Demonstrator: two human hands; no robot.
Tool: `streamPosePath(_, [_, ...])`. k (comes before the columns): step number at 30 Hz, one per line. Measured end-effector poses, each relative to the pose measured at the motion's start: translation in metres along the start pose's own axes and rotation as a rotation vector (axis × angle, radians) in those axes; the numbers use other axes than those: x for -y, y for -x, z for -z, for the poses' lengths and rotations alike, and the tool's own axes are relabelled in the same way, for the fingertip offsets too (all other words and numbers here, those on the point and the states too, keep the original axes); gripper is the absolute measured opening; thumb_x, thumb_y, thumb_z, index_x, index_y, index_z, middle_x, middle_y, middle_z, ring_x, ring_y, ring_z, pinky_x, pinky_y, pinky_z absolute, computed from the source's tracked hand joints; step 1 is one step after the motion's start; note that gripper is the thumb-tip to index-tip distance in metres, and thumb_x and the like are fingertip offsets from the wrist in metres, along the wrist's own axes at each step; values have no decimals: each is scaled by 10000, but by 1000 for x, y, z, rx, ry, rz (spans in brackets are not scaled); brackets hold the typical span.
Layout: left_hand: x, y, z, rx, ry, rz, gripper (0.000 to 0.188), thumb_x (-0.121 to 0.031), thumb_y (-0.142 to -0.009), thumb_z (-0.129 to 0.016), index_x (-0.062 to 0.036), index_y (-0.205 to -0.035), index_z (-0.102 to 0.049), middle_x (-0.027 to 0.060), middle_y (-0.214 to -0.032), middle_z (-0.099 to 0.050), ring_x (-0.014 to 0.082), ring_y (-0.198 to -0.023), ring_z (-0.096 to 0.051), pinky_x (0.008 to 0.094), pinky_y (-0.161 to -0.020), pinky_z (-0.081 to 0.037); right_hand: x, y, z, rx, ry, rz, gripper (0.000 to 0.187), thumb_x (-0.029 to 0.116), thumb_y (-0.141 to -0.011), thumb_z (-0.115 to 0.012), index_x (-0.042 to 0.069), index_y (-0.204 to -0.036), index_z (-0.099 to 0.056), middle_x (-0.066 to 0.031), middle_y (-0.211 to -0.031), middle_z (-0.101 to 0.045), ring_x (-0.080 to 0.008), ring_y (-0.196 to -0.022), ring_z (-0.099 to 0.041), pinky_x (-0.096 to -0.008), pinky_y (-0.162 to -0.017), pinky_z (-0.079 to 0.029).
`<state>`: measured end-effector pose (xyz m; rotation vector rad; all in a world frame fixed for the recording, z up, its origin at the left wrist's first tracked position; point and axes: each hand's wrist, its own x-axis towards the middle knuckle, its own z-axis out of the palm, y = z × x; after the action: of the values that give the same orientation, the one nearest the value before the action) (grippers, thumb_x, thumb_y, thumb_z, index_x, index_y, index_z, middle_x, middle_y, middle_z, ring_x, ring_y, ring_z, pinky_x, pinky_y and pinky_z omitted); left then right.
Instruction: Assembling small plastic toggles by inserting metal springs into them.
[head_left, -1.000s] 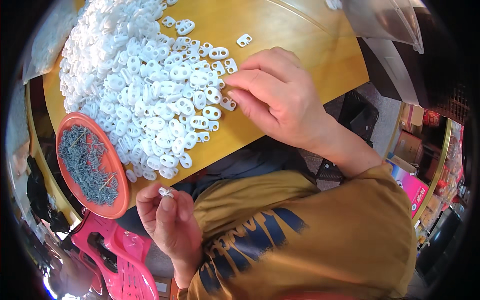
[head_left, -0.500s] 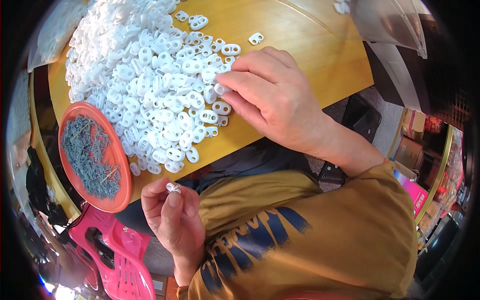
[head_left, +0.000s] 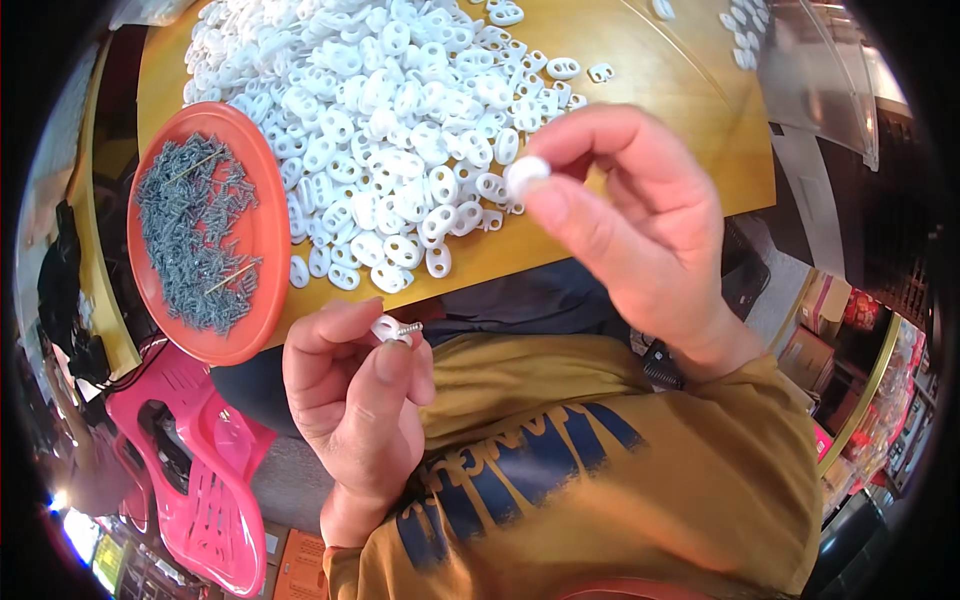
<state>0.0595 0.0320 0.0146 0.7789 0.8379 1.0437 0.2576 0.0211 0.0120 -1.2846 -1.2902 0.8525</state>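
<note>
My left hand [head_left: 362,405] is raised at the table's near edge, its thumb and fingertips pinching a small white plastic piece [head_left: 385,327]. A short metal screw [head_left: 409,328] sticks out of that piece, its tip pointing right. Higher up and to the right, my right hand [head_left: 645,225] holds a white oval plastic piece [head_left: 527,176] between thumb and forefinger, just off the pile. The heap of white two-holed plastic pieces [head_left: 370,130] covers much of the table. Left of it stands an orange-red dish [head_left: 268,250] with many grey screws [head_left: 190,235].
The yellow wooden table [head_left: 690,170] ends just beyond my lap. Several white pieces [head_left: 742,40] lie apart at the far right, beside a clear plastic bin [head_left: 815,80]. A pink plastic chair [head_left: 205,500] stands at lower left. Boxes [head_left: 805,355] fill shelving on the right.
My right hand has lifted a white piece off the pile's edge and drawn it back toward me. The left hand has turned its piece, showing the screw. The view has shifted.
</note>
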Motion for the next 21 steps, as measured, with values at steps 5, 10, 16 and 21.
streamPosePath(5, [-4,3,0,6,5,-37,262,-17,-798,-578,12,-1043,-490,75,-781,-567,98,-522,-470,207,-490,-390,19,8,-31,88,-799,-435,252,76,-844,-564,3,-1079,-510,-7,-878,-535,-54,-795,-493,-184,-705,-405])
streamPosePath(10, [-6,9,4,-26,15,-47,270,-18,-804,-574,22,-1055,-483,78,-785,-562,95,-539,-476,203,-493,-392,19,9,-43,192,-873,-539,199,97,-854,-555,10,-1033,-548,-5,-852,-538,-57,-767,-492,-191,-688,-416])
streamPosePath(16, [-6,13,16,-35,-106,-100,281,87,-779,-528,29,-1051,-490,70,-802,-532,83,-572,-501,190,-515,-417,23,9,-51,200,-900,-606,201,93,-853,-566,19,-1038,-545,26,-837,-536,-18,-762,-482,-165,-664,-414])
streamPosePath(21, [-5,13,22,35,-223,-205,295,112,-770,-521,35,-1055,-503,75,-848,-513,76,-594,-516,178,-524,-433,23,8,-55,194,-868,-667,208,102,-854,-568,21,-1044,-545,19,-845,-545,-29,-774,-495,-175,-676,-424])
